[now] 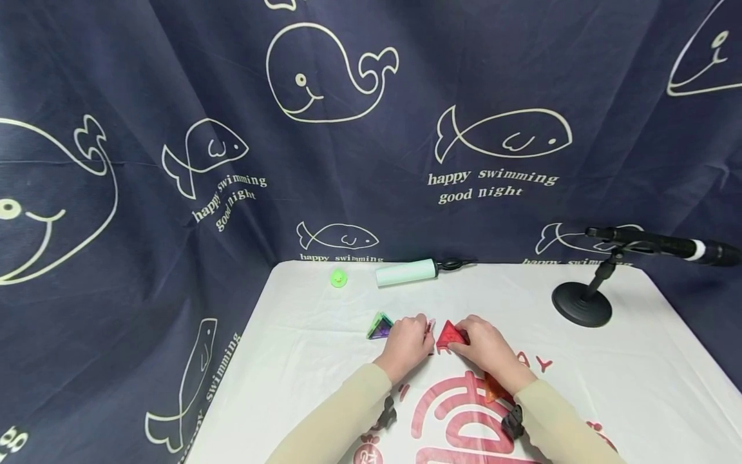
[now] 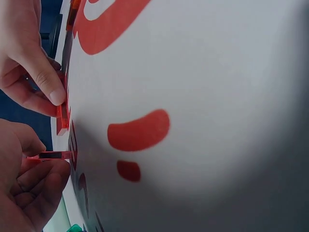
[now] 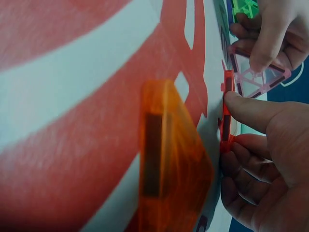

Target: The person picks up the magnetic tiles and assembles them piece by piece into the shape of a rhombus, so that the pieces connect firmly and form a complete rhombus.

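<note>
My left hand (image 1: 406, 345) pinches a clear pink triangular magnetic tile (image 3: 252, 81), which stands on edge over the white cloth. To its right, my right hand (image 1: 485, 347) holds a red triangular magnetic tile (image 1: 449, 336) between thumb and fingers, low against the cloth. A small gap separates the two tiles. Under my right wrist lies an orange magnetic tile (image 3: 164, 159), partly covered by the arm in the head view. Just left of my left hand sits a group of green and purple triangular tiles (image 1: 379, 327), partly hidden by that hand.
A mint-green cylinder (image 1: 407, 273) with a black end lies at the table's back edge. Left of it is a small green duck-like toy (image 1: 339, 278). A microphone on a round black stand (image 1: 582, 304) occupies the back right. A dark curtain (image 1: 359, 161) hangs behind.
</note>
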The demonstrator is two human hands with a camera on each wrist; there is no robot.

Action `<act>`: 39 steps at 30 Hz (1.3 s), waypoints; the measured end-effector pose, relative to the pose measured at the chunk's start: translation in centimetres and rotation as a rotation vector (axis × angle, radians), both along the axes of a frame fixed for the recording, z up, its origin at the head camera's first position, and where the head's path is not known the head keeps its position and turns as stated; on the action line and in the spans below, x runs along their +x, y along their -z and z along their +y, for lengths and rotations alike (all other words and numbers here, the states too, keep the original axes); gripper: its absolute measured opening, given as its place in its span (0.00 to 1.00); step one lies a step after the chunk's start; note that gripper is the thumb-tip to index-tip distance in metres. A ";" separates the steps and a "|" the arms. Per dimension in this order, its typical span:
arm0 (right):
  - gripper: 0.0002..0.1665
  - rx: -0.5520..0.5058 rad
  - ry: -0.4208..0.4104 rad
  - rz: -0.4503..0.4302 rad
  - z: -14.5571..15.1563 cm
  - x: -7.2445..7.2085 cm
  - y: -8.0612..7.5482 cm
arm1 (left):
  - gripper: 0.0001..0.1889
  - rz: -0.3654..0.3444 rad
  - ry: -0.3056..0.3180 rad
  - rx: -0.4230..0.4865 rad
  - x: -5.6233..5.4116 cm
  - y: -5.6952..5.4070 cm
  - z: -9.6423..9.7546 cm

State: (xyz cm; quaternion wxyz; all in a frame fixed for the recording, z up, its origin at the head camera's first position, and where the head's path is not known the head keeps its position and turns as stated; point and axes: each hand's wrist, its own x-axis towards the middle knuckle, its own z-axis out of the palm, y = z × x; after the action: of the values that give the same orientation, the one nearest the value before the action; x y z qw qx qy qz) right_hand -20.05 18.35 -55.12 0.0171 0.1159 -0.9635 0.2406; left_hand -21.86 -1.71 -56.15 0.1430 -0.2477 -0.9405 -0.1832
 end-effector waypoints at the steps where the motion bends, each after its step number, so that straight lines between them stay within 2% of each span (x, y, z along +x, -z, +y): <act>1: 0.22 -0.001 -0.003 0.002 -0.1 0.0 0.0 | 0.13 0.000 -0.002 -0.001 -0.1 0.0 0.0; 8: 0.19 -0.014 -0.028 0.034 -0.9 0.0 -0.1 | 0.12 -0.006 -0.010 -0.011 -0.2 0.2 0.2; 24: 0.20 -0.025 -0.015 -0.005 -1.7 -0.6 0.2 | 0.13 -0.052 -0.027 -0.043 -0.4 -0.3 0.7; 34: 0.22 -0.020 0.003 -0.020 -2.0 -0.4 0.0 | 0.12 -0.160 -0.014 -0.024 0.0 -0.2 0.5; 39: 0.23 -0.022 0.009 -0.029 -2.0 -0.2 -0.1 | 0.14 -0.185 -0.010 -0.002 0.1 -0.1 0.4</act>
State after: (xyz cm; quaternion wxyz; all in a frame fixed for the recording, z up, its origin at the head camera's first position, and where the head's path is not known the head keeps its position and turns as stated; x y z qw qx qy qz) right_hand -20.26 16.40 -55.03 0.0057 0.1081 -0.9614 0.2529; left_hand -21.71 -1.31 -56.10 0.0564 -0.2250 -0.9512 -0.2035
